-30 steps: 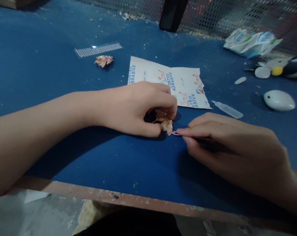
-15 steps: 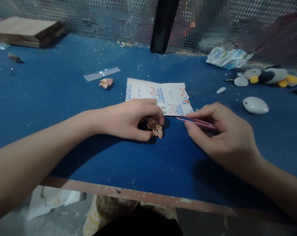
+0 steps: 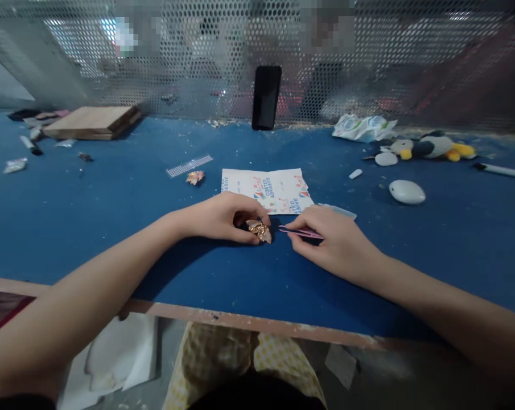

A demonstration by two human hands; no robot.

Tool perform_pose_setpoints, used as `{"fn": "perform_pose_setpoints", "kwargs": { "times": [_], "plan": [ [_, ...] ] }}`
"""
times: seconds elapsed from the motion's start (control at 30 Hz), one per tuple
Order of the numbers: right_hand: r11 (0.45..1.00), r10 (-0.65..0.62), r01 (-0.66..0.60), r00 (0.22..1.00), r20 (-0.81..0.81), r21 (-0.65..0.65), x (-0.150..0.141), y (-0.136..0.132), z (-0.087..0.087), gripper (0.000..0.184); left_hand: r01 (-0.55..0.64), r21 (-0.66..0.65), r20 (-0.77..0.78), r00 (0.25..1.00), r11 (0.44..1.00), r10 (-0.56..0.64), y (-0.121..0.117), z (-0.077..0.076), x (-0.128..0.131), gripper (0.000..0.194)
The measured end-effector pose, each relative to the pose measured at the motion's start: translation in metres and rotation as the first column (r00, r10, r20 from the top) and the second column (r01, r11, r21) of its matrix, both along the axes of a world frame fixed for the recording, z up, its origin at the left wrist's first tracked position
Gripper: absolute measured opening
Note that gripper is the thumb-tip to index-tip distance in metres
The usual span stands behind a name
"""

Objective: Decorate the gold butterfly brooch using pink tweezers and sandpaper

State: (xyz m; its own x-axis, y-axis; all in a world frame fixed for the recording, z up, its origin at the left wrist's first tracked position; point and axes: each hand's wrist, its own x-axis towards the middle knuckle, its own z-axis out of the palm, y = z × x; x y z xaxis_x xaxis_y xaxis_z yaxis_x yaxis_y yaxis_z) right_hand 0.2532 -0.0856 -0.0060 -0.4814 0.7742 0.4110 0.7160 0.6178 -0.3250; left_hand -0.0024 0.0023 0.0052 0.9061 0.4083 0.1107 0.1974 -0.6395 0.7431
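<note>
My left hand (image 3: 223, 217) rests on the blue table (image 3: 112, 228) and pinches a small gold leaf-shaped ornament (image 3: 259, 230) between thumb and fingers. My right hand (image 3: 332, 242) lies just to its right, fingers closed on pink tweezers (image 3: 297, 232) whose tips point left toward the ornament, a short gap away. A sheet of abrasive paper (image 3: 268, 189) lies flat right behind both hands.
A second gold ornament (image 3: 194, 177) and a strip of rhinestones (image 3: 189, 165) lie behind left. A phone (image 3: 266, 97) leans on the mesh wall. A white oval object (image 3: 407, 192), a plush toy (image 3: 432, 147), a wrapper (image 3: 363, 127), a wooden board (image 3: 90, 121) and a small clear bottle (image 3: 338, 210) stand around.
The view has lifted and pulled back, showing the mesh wall and the whole table. My right hand with the tweezers drew away from the ornament, then came back near it.
</note>
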Motion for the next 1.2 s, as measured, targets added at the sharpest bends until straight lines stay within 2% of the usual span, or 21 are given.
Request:
{"fn": "perform_pose_setpoints", "kwargs": {
  "times": [0.1, 0.2, 0.5, 0.63, 1.0, 1.2],
  "plan": [
    [1.000, 0.013, -0.013, 1.000, -0.009, 0.002, 0.000, 0.002, -0.002, 0.007, -0.048, -0.053, -0.007, 0.999, 0.997, 0.048, 0.002, -0.002, -0.001, 0.042],
    [1.000, 0.014, -0.014, 1.000, 0.023, 0.001, 0.001, 0.003, -0.002, 0.007, -0.097, -0.131, -0.011, 0.995, 0.987, 0.097, 0.002, -0.002, -0.001, 0.044],
    [0.999, 0.018, -0.016, 0.999, 0.050, -0.036, 0.002, 0.002, -0.004, 0.019, -0.078, -0.348, 0.048, 0.994, 0.934, 0.101, 0.004, 0.004, -0.002, 0.032],
    [0.999, 0.031, -0.030, 0.998, 0.046, -0.035, 0.002, 0.002, -0.003, 0.018, -0.086, -0.409, 0.085, 0.988, 0.908, 0.132, 0.007, 0.003, -0.002, 0.029],
    [0.999, 0.036, -0.036, 0.999, 0.007, 0.007, 0.002, 0.004, 0.000, 0.016, -0.095, -0.412, 0.094, 0.985, 0.906, 0.145, 0.007, 0.002, -0.003, 0.028],
    [0.999, -0.010, 0.001, 0.980, -0.200, -0.045, 0.002, 0.001, 0.009, 0.019, -0.133, -0.370, 0.106, 0.977, 0.919, 0.184, 0.007, 0.002, -0.001, 0.021]
  ]
}}
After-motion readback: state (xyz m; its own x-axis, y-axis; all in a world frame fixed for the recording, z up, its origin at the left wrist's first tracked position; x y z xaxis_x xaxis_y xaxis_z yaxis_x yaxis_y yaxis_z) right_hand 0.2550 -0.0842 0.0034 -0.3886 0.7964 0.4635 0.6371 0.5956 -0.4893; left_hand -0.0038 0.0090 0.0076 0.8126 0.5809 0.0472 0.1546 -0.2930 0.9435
